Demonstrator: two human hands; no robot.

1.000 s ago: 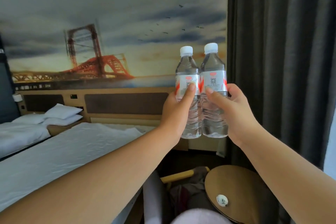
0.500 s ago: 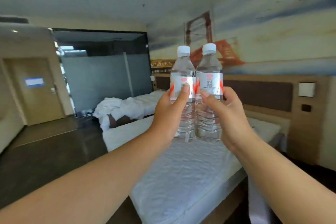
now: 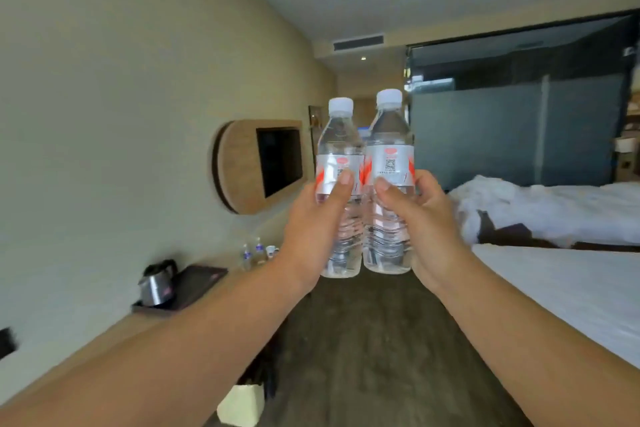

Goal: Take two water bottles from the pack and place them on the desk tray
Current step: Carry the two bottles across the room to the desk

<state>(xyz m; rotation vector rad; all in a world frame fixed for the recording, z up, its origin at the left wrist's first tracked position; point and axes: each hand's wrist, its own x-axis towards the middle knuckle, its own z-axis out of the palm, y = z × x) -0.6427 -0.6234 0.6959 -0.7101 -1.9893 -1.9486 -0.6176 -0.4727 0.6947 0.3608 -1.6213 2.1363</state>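
Two clear water bottles with white caps and silver-and-red labels are held upright side by side at chest height. My left hand (image 3: 313, 224) is shut on the left bottle (image 3: 337, 146). The right bottle (image 3: 389, 135) is gripped by my right hand (image 3: 420, 222). The two bottles touch each other. A dark desk tray (image 3: 199, 282) lies on the wooden desk (image 3: 114, 340) at the lower left, well below and left of my hands. A steel kettle (image 3: 157, 282) stands on the tray's near end.
Two small bottles (image 3: 252, 253) and a cup stand farther along the desk. A wall-mounted screen (image 3: 280, 159) in a wooden surround hangs above it. Beds with white linen (image 3: 554, 270) fill the right side. Dark floor runs between. A white bag (image 3: 242, 404) sits under the desk.
The view has swung left, from the mural wall and beds round to the desk wall. Both hands kept the same grip, with the bottles staying together in front of me.
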